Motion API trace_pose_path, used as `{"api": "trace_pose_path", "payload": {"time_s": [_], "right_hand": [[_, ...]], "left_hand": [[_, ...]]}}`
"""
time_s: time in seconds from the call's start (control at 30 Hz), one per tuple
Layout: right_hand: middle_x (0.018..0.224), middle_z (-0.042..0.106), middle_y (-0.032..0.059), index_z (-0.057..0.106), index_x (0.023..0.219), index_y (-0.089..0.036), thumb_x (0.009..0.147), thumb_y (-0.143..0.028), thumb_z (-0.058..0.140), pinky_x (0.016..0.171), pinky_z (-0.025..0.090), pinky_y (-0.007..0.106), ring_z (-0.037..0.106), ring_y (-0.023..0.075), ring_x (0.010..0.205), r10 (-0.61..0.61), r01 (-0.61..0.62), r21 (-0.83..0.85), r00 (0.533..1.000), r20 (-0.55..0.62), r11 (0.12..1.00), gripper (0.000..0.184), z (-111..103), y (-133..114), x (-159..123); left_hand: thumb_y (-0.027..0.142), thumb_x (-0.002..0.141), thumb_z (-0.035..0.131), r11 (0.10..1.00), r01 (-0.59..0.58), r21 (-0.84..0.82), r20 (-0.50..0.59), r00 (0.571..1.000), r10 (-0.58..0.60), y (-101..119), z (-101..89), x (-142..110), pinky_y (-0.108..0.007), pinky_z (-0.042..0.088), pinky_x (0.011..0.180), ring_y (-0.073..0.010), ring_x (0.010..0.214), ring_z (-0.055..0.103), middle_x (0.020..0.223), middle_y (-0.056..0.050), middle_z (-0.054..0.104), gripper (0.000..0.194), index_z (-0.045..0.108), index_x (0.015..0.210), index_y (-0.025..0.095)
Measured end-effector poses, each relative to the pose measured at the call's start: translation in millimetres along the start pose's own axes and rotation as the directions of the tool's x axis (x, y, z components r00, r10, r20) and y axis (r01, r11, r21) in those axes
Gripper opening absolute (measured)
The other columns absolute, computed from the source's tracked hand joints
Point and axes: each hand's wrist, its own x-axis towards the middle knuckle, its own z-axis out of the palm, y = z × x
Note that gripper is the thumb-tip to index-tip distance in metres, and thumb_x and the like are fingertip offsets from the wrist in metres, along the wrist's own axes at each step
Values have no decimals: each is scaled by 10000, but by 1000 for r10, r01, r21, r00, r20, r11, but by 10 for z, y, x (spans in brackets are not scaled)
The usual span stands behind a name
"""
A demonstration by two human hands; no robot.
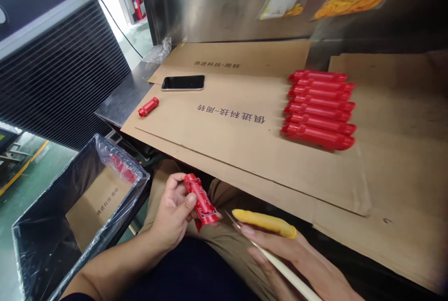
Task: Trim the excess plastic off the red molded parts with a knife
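Observation:
My left hand [173, 212] grips a short red plastic part [201, 200] over my lap, thumb pressed on its side. My right hand [290, 259] holds a thin knife with a pale handle [280, 268]. A yellow cover sits on its index finger [264, 222], and the blade tip points at the red part's lower end. A row of several longer red plastic parts [318, 107] lies side by side on the cardboard sheet [227, 151] at the right. One more short red part [148, 107] lies at the cardboard's left edge.
A black phone [183, 82] lies face up on the cardboard at the back left. A black bin lined with clear plastic [80, 207] stands at my left, with cardboard and a red piece inside. A dark ribbed machine [59, 67] stands behind it, and a steel wall [227, 7] backs the table.

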Motion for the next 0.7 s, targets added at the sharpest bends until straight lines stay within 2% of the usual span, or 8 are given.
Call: {"api": "trace_pose_path", "payload": {"time_s": [0.03, 0.1, 0.23, 0.37, 0.53, 0.7], "right_hand": [[1050, 808, 80, 735, 1184, -220, 929, -100, 683, 870, 670, 256, 804, 207, 941, -42, 37, -96, 998, -52, 995, 286, 27, 26, -6], [1068, 797, 94, 719, 1213, -182, 907, -43, 689, 910, 665, 289, 786, 217, 991, -88, 74, -168, 993, -77, 983, 338, 99, 40, -19], [1145, 768, 102, 693, 1281, -146, 874, 53, 680, 947, 645, 298, 735, 205, 1104, -136, 130, -120, 990, -46, 984, 453, 212, 9, -33], [1148, 749, 98, 682, 1300, -133, 891, 75, 642, 954, 632, 292, 712, 189, 1127, -143, 138, -83, 988, -57, 987, 461, 226, 3, -29], [1177, 738, 115, 680, 1283, -114, 877, 79, 660, 947, 629, 273, 701, 190, 1147, -134, 133, -81, 991, 3, 988, 450, 211, -4, -20], [1113, 761, 107, 691, 1248, -108, 902, 41, 646, 975, 627, 270, 723, 187, 1103, -163, 155, -95, 984, -73, 983, 379, 226, -28, 1]], "left_hand": [[342, 848, 854, 998, -65, 24, 4, 998, 65, 6, -3, -13, -212, 579, 663, -114, 752, 696, 949, 6, 693, 410, 547, 1102, 242], [334, 865, 839, 986, -153, 61, 34, 988, 151, 0, -15, -32, -238, 598, 702, -106, 737, 689, 923, 19, 681, 365, 545, 1059, 238], [299, 884, 818, 963, -246, 110, 46, 969, 242, -41, -40, -49, -284, 620, 751, -120, 764, 691, 907, 26, 664, 305, 558, 1030, 234], [292, 892, 808, 958, -261, 116, 76, 964, 253, -48, -37, -59, -297, 630, 741, -126, 752, 697, 911, 20, 664, 290, 560, 1028, 230], [276, 911, 785, 961, -263, 83, 113, 961, 253, -29, -21, -63, -308, 637, 719, -132, 717, 720, 905, 23, 664, 266, 553, 1033, 233], [276, 903, 794, 957, -276, 89, 110, 958, 266, -30, -33, -64, -307, 638, 721, -128, 711, 715, 914, 13, 674, 272, 562, 1035, 226]]}}
